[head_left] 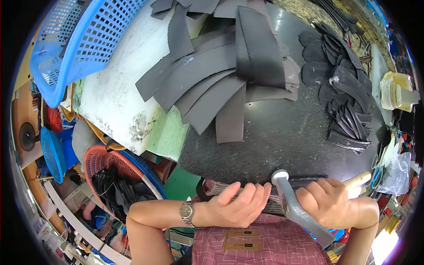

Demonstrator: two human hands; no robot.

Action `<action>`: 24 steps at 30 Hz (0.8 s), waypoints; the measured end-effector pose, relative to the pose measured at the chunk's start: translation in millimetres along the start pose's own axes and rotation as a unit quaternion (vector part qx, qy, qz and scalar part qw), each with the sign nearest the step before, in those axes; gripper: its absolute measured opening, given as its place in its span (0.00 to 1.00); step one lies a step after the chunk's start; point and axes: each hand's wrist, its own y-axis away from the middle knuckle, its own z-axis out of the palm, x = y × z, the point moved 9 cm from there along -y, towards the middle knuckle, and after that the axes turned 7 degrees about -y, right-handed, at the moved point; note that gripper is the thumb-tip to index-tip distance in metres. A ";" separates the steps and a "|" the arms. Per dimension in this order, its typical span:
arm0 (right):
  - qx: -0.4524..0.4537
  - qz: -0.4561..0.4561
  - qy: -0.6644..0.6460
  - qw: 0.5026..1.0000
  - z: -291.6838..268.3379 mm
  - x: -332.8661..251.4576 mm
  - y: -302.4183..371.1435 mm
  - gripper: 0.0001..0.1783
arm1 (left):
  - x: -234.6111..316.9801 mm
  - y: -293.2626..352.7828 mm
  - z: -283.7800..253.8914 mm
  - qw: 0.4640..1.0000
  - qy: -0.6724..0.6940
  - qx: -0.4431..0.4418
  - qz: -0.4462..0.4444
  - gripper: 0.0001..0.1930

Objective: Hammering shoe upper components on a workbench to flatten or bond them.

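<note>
My right hand [324, 203] is wrapped round a hammer [291, 198] with a long, curved grey metal head and a pale wooden handle. The hammer's round face lies at the near edge of the black work surface [274, 132]. To its left is my left hand [238, 205], its fingers loosely bent and apart, with nothing seen in it. A narrow dark strip [304, 180] lies along the table edge just behind the hammer. Farther off, a fanned pile of dark grey, curved flat pieces [207, 66] covers the middle of the table.
Black shaped pieces [349, 88] are heaped at the right. Beyond them stands a yellowish tub [395, 92]. A blue perforated basket [95, 35] sits at the far left. Below the table's left side, an orange basket [101, 157] holds dark pieces. A clear bag [395, 176] lies at right.
</note>
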 end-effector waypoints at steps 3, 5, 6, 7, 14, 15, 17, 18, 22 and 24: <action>0.059 -0.002 -0.005 0.998 -7.6 0.2 -1.0 0.13 | 6.4 -2.3 -0.7 0.999 -0.025 -0.023 0.030 0.10; 0.025 -0.014 0.021 0.999 -3.3 -4.8 -3.3 0.13 | 6.3 -2.2 1.0 0.999 -0.025 -0.018 0.035 0.09; -0.007 -0.027 0.044 0.999 1.8 -7.9 -4.0 0.13 | 6.7 -2.0 1.8 0.999 -0.026 -0.016 0.040 0.09; -0.006 -0.032 0.041 0.999 2.1 -6.8 -3.1 0.13 | 3.9 -1.8 2.0 0.999 -0.029 -0.020 0.038 0.09; -0.018 -0.017 0.028 0.999 3.8 -6.0 3.9 0.12 | 8.0 -7.1 9.9 0.976 0.034 -0.055 0.210 0.10; -0.015 -0.010 0.023 1.000 4.7 -4.1 3.9 0.13 | -9.8 -8.0 11.3 0.991 0.097 -0.047 0.073 0.11; -0.011 -0.004 0.017 1.000 4.8 -2.7 3.8 0.13 | -28.6 4.5 14.5 0.975 0.186 -0.026 -0.116 0.14; -0.012 -0.003 0.016 1.000 4.7 -1.9 3.5 0.13 | -23.8 7.7 15.5 0.975 0.187 -0.025 -0.116 0.14; -0.009 0.007 -0.037 0.999 -0.9 7.9 -1.6 0.15 | -15.1 11.2 5.7 0.983 0.137 0.006 -0.123 0.14; -0.013 -0.018 -0.008 1.000 -4.5 3.1 -1.9 0.15 | -3.8 5.6 2.4 0.996 0.055 -0.018 -0.071 0.12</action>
